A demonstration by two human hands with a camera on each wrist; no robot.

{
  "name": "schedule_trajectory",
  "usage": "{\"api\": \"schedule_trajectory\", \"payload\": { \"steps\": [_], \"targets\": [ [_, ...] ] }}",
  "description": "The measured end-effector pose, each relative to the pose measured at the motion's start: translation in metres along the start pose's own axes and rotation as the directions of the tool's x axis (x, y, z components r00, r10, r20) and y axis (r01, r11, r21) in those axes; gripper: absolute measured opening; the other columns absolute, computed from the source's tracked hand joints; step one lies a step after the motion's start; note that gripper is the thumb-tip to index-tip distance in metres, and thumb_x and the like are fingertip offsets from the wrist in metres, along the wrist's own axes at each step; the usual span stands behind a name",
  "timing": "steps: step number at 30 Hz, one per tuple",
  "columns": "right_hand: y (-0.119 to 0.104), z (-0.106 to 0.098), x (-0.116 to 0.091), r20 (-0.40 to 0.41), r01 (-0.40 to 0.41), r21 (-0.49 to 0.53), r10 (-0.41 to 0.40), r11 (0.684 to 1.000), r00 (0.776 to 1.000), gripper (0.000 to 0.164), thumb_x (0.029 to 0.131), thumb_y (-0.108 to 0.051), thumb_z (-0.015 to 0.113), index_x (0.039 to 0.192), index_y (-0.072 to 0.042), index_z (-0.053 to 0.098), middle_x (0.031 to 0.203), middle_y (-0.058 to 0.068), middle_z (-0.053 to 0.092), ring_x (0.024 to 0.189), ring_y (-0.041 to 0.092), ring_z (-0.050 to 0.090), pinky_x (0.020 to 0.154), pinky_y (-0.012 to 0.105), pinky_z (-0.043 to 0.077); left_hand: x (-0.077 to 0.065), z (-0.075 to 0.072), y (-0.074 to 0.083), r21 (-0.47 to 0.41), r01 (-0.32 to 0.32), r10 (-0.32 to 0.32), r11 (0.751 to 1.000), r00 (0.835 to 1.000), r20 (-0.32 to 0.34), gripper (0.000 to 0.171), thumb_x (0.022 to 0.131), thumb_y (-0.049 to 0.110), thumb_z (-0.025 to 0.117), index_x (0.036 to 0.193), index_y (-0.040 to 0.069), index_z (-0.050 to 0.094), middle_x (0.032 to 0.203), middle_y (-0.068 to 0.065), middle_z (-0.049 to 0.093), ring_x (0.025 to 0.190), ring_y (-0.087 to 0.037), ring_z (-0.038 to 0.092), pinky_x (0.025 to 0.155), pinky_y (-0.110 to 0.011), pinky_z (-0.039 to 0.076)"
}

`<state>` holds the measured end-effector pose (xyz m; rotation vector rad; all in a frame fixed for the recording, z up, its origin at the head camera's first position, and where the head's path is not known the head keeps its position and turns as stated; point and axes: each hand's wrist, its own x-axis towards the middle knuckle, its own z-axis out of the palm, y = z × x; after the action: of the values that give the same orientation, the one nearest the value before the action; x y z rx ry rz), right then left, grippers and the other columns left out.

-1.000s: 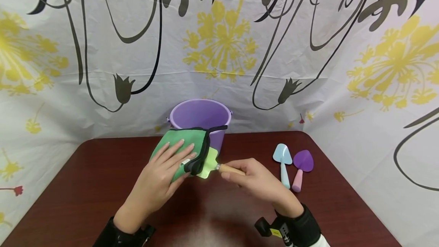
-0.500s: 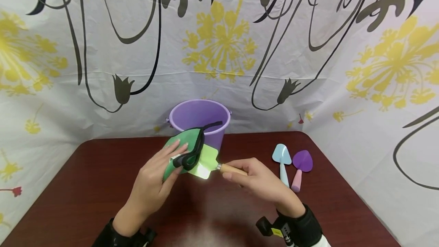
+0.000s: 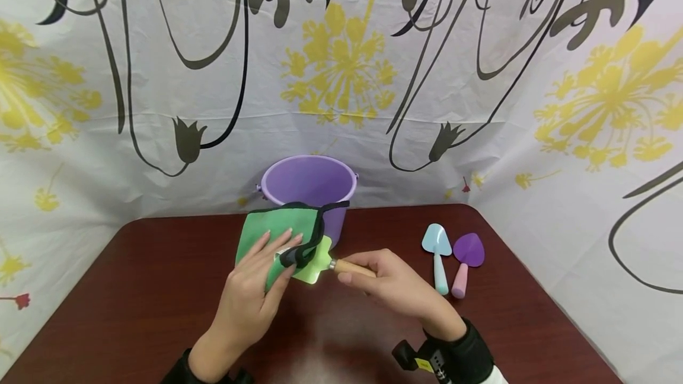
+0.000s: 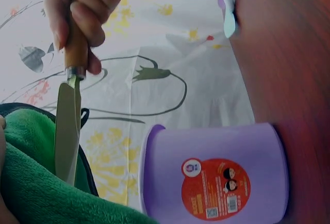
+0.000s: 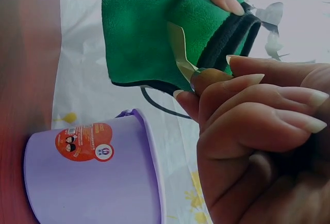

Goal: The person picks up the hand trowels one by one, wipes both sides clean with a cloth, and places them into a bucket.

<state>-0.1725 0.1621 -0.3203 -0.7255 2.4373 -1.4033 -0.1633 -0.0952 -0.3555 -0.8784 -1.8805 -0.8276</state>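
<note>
A green cloth (image 3: 285, 224) with black edging is folded around the blade of a small hand trowel (image 3: 318, 261). My left hand (image 3: 251, 295) holds the cloth, fingers spread over its outer face and the thumb at its near fold. In the left wrist view the yellow-green blade (image 4: 66, 131) sits in the cloth's plush fold. My right hand (image 3: 397, 283) grips the trowel's wooden handle (image 3: 353, 268). The right wrist view shows the cloth's plush inner face (image 5: 142, 33) against the blade, whose tip is partly hidden.
Behind the cloth a purple bucket (image 3: 335, 227) stands at the table's back edge. A light-blue trowel (image 3: 437, 242) and a purple trowel with a pink handle (image 3: 468, 250) lie on the dark red table (image 3: 133, 289) to the right. A patterned sheet (image 3: 213, 93) hangs behind.
My left hand drew the cloth left along the blade, baring more of it, then moved back over it, spreading the cloth. My right hand, with the trowel, shifted slightly left.
</note>
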Motion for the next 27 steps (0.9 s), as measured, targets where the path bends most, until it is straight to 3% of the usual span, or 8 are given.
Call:
{"api": "schedule_trajectory", "payload": {
  "steps": [11, 19, 27],
  "targets": [
    [0.001, 0.003, 0.001, 0.003, 0.011, -0.018, -0.011, 1.000, 1.000, 0.017, 0.099, -0.039, 0.065, 0.105, -0.026, 0.073, 0.065, -0.007, 0.046, 0.052, 0.004, 0.039, 0.047, 0.018, 0.033, -0.002, 0.005, 0.009, 0.007, 0.006, -0.006, 1.000, 0.998, 0.060, 0.033, 0.104, 0.021, 0.058, 0.130, 0.004, 0.067, 0.128, -0.009, 0.072, 0.125, -0.029, 0.065, 0.124, -0.031, 0.033],
    [0.003, 0.009, 0.004, -0.021, 0.056, -0.077, -0.058, 0.995, 0.998, 0.016, 0.099, -0.033, 0.065, 0.097, -0.020, 0.073, 0.064, -0.008, 0.046, 0.055, 0.002, 0.042, 0.051, 0.018, 0.037, -0.005, 0.010, 0.022, 0.026, -0.013, 0.009, 1.000, 0.989, 0.148, 0.035, 0.104, 0.025, 0.057, 0.133, 0.007, 0.065, 0.131, -0.006, 0.070, 0.127, -0.026, 0.064, 0.125, -0.027, 0.029],
    [0.002, 0.012, 0.005, -0.040, 0.044, -0.103, -0.049, 0.994, 0.998, 0.014, 0.101, -0.031, 0.062, 0.094, -0.025, 0.072, 0.062, -0.010, 0.044, 0.053, 0.001, 0.040, 0.051, 0.019, 0.038, -0.007, 0.014, 0.032, 0.007, -0.039, 0.038, 0.999, 0.989, 0.146, 0.038, 0.105, 0.028, 0.056, 0.134, 0.006, 0.064, 0.133, -0.006, 0.069, 0.126, -0.024, 0.065, 0.124, -0.024, 0.030]
  ]
}}
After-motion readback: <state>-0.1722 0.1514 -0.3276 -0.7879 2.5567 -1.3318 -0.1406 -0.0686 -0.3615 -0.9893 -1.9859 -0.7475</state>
